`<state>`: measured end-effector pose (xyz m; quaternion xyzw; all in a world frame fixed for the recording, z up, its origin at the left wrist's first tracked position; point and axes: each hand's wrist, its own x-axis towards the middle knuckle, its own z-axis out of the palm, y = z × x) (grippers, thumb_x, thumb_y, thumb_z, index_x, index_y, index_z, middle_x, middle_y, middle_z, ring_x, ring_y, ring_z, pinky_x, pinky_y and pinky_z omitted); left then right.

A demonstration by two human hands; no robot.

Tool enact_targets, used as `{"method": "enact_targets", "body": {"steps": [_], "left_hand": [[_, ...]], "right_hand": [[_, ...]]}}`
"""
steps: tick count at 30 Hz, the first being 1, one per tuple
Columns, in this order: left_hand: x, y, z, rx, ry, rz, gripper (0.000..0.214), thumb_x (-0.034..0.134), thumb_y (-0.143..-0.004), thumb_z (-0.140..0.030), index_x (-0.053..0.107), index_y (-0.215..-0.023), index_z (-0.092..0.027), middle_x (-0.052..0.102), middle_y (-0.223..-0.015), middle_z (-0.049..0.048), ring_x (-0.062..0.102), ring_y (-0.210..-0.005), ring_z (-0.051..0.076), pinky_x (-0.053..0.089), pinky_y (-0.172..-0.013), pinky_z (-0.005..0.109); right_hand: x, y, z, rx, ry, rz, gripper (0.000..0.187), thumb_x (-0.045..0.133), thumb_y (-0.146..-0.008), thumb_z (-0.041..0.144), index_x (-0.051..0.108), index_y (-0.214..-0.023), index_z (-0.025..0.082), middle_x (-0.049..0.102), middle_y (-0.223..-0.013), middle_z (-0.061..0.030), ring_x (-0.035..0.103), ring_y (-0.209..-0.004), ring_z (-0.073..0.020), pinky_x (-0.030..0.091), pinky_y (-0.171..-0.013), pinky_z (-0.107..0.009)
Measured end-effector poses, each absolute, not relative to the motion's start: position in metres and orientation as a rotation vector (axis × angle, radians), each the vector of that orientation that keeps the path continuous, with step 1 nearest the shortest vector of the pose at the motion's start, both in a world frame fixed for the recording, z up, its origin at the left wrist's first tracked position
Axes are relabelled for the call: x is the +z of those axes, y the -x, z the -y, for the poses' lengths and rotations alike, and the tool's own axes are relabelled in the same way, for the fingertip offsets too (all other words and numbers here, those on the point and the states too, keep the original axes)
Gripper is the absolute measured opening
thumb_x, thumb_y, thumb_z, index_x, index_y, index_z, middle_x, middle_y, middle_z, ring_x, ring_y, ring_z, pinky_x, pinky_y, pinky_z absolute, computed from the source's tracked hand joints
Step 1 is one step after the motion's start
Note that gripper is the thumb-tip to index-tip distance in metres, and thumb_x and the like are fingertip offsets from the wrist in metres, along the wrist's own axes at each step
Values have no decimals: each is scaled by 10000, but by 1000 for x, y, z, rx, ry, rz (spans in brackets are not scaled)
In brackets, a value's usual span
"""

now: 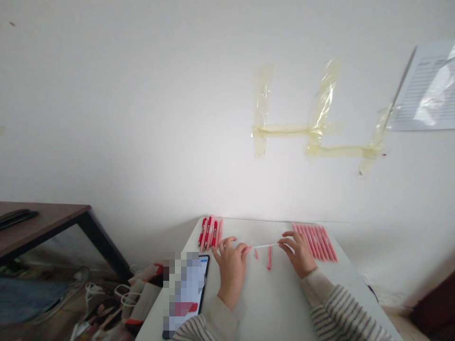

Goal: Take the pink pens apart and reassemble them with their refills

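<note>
Between my two hands stretches a thin white pen refill (265, 246), held nearly level above the white table. My left hand (232, 265) pinches its left end, where a small pink pen part (248, 248) shows at the fingertips. At the other end, my right hand (297, 251) grips the refill between thumb and fingers. Below it on the table lie a pink pen barrel (269, 258) and a small pink tip piece (256, 254). Red and pink pens (209, 233) are grouped beyond my left hand. Beside my right hand lies a row of several pink pens (316, 242).
A phone (186, 293) lies along the left edge of the white table (270, 308). The wall (159, 118) rises directly behind, with yellowed tape (284, 131) on it. To the left stand a dark desk (46, 215) and a cluttered heap with cables (124, 296).
</note>
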<state>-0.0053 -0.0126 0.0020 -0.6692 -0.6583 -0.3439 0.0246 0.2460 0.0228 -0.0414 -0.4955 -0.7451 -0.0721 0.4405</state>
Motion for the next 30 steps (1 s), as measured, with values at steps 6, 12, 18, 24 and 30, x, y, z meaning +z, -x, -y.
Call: {"method": "enact_targets", "body": {"steps": [6,12,18,24,30], "left_hand": [[4,6,15,-1027,2027,2008,169,605,-887,-394,762,-879,-330,621,-1195,37,489,-1185,274,289,-1072,587],[3,5,14,-1025,2021,2005,169,599,-891,-389,757,-884,-332,625,-1187,37,483,-1192,274,281,-1072,584],[-1,6,12,-1044,2064,2019,120,646,-860,-362,762,-871,-337,617,-1186,21,485,-1172,266,296,-1062,545],[-3,7,12,-1090,2066,1969,118,651,-852,-349,767,-855,-330,619,-1165,28,487,-1155,262,289,-1071,545],[-1,5,13,-1081,2047,2000,151,629,-858,-379,766,-846,-316,624,-1164,34,483,-1158,269,272,-1080,574]], "right_hand": [[-40,-246,-22,-190,1225,1838,224,538,-966,390,736,-923,293,656,-1059,-77,607,-1016,-267,530,-878,-476],[-41,-247,-22,-188,1227,1846,220,532,-969,386,730,-939,296,654,-1063,-75,612,-1008,-263,534,-876,-472],[-40,-247,-23,-202,1213,1851,220,540,-965,387,738,-935,297,658,-1051,-77,616,-1003,-263,540,-866,-471],[-35,-244,-20,-203,1196,1803,203,557,-959,377,739,-948,287,652,-1047,-82,604,-1021,-268,537,-881,-482],[-34,-244,-19,-198,1188,1798,211,550,-963,378,740,-946,289,649,-1050,-80,604,-1015,-266,539,-877,-478]]}}
